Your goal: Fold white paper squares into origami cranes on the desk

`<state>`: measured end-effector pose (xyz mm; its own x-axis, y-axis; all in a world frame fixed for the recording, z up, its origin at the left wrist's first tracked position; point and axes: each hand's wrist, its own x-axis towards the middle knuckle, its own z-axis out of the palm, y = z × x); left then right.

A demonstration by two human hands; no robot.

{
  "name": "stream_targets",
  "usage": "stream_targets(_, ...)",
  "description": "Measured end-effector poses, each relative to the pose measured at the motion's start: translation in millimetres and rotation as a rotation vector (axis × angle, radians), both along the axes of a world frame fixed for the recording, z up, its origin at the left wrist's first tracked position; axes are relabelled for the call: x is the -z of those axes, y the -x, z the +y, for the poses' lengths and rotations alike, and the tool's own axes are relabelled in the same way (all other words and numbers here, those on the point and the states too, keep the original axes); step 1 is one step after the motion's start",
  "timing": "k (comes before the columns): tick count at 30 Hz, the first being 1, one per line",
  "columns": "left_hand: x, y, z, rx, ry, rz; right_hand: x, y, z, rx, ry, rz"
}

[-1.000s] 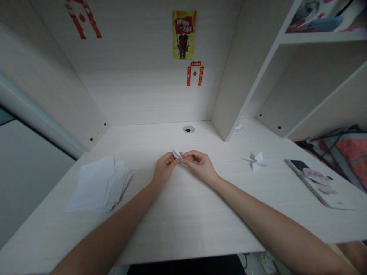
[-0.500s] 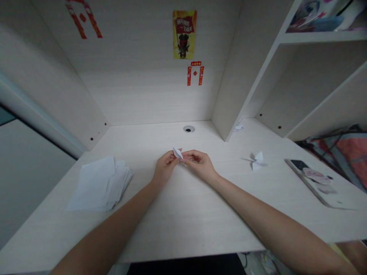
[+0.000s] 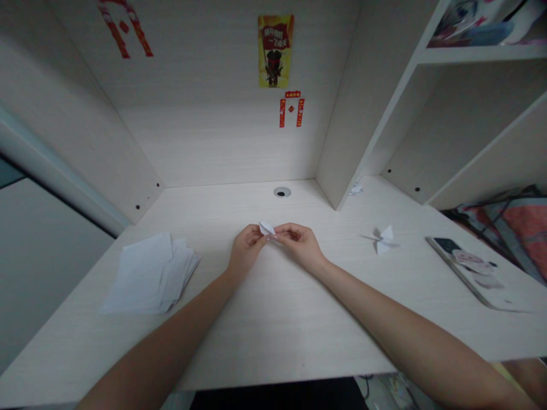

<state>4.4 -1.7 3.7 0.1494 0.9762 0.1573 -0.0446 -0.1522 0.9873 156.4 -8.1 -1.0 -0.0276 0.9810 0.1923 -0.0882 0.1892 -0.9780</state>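
Hands on paper below Chinese lettering

Head-worn view, forward-down over desk

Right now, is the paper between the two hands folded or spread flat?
Folded: the white paper shows as a small, pointed shape with angled faces, held between the left hand and right hand.

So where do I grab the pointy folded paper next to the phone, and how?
Probably pinch the folded paper lightly by its middle, where the flaps meet, coming down from above. Its points stick out to different sides and look thin, so they might bend. The phone lies off to the right, apart from it.
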Motion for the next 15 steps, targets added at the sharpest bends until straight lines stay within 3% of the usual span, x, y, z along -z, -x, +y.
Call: stream_targets(15, -5.3, 0.6, -0.9, 0.088, 0.081, 0.022, 2.4, -1.2, 1.8, -0.031, 0.111, 0.072)
